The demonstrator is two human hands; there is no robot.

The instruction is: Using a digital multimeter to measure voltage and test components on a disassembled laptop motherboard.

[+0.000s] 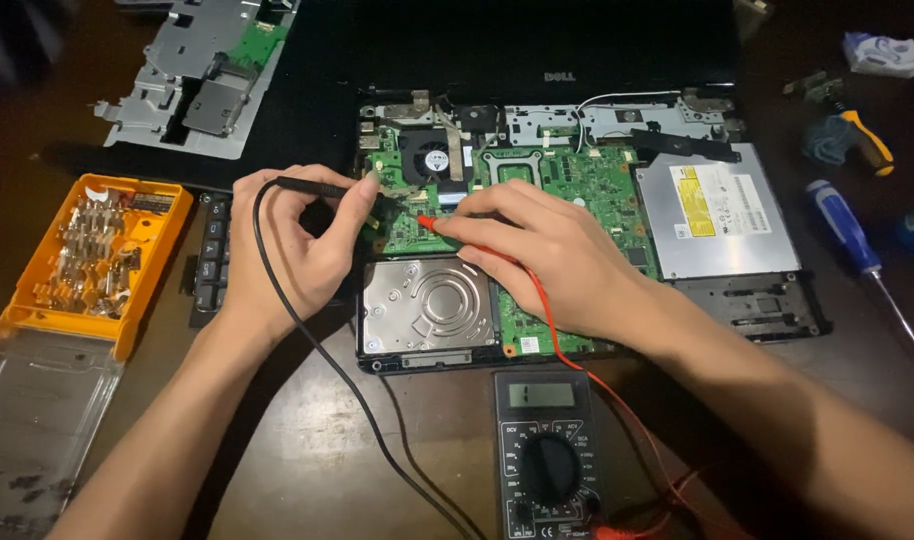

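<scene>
While my left hand [292, 245] pinches the black probe [322, 187] between thumb and fingers, my right hand [547, 255] grips the red probe [429, 224], both tips down on the green circuit board [587, 185] of the opened laptop [767, 315]. Just below them sits the silver hard drive [427, 305]. Nearer me, the black multimeter [547, 455] lies on the table, its leads trailing to both probes.

Black probe [322, 187] and red probe [429, 224], tips on green circuit board [587, 185]

Shiny metal hard drive [427, 305], wooden table [307, 450]
</scene>
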